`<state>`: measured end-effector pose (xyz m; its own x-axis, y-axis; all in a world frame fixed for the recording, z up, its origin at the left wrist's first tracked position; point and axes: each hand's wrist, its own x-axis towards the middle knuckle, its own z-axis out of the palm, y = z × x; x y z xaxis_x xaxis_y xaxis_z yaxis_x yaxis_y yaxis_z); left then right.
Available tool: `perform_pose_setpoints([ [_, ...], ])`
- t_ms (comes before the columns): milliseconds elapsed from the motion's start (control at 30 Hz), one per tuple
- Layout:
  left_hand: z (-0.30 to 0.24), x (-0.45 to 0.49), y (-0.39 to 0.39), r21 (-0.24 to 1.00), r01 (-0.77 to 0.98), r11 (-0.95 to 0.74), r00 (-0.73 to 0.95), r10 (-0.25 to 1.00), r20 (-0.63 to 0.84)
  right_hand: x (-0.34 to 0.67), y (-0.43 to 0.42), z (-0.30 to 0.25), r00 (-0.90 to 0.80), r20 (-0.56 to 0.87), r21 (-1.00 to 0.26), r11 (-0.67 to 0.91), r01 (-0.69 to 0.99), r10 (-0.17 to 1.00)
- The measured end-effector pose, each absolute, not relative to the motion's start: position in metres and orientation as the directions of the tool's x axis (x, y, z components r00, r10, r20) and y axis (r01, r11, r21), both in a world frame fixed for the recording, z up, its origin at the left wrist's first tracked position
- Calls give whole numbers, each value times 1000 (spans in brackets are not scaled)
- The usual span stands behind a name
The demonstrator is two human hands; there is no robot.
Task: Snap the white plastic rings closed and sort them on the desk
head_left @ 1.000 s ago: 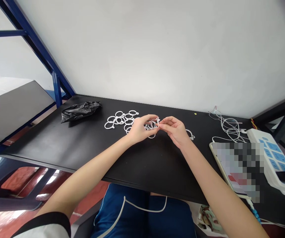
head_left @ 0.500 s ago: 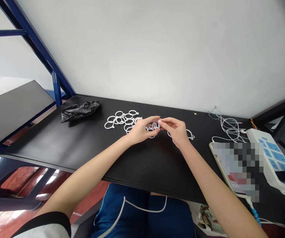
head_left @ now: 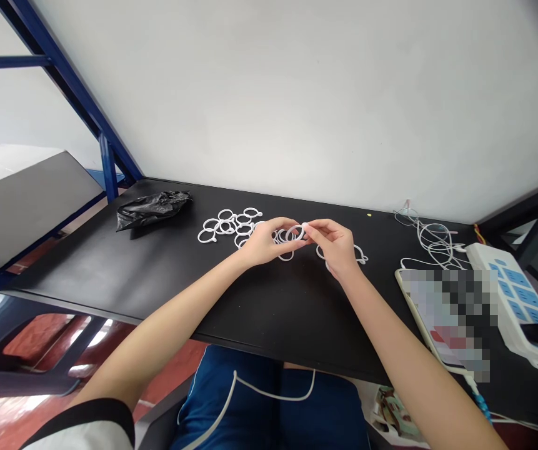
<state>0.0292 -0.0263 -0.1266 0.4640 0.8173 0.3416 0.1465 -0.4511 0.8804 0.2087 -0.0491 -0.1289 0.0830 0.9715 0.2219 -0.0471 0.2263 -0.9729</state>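
Between my two hands, above the black tabletop, is a white curtain ring (head_left: 295, 233) with a small eyelet. My left hand (head_left: 270, 240) has its thumb and fingers closed on the ring's left side. Fingertips of my right hand (head_left: 332, 242) pinch it near the small eyelet at the upper right. Several more white rings (head_left: 225, 226) lie in a loose, overlapping cluster left of and behind my left hand, which hides some of them. More rings (head_left: 359, 255) lie under and beside my right hand, partly covered by it.
A crumpled black plastic bag (head_left: 154, 210) lies at the back left of the black table (head_left: 156, 269). On the right are a phone (head_left: 447, 325), tangled white cables (head_left: 432, 244) and a white power strip (head_left: 507, 300). A pale wall (head_left: 297, 106) rises behind the table.
The held ring has turned to face the camera more and shows wider between my hands. My left fingers have shifted slightly; both hands stay in nearly the same place.
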Motion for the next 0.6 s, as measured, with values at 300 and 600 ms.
perform_pose_setpoints([
  [300, -123, 26, -20, 985, -113, -134, 421, 891, 169, 211, -49, -130, 59, 246, -968, 248, -28, 967],
  [600, -122, 15, -13, 968, -67, -240, 475, 846, 243, 212, -51, -128, 20, 311, -949, 310, 57, 950],
])
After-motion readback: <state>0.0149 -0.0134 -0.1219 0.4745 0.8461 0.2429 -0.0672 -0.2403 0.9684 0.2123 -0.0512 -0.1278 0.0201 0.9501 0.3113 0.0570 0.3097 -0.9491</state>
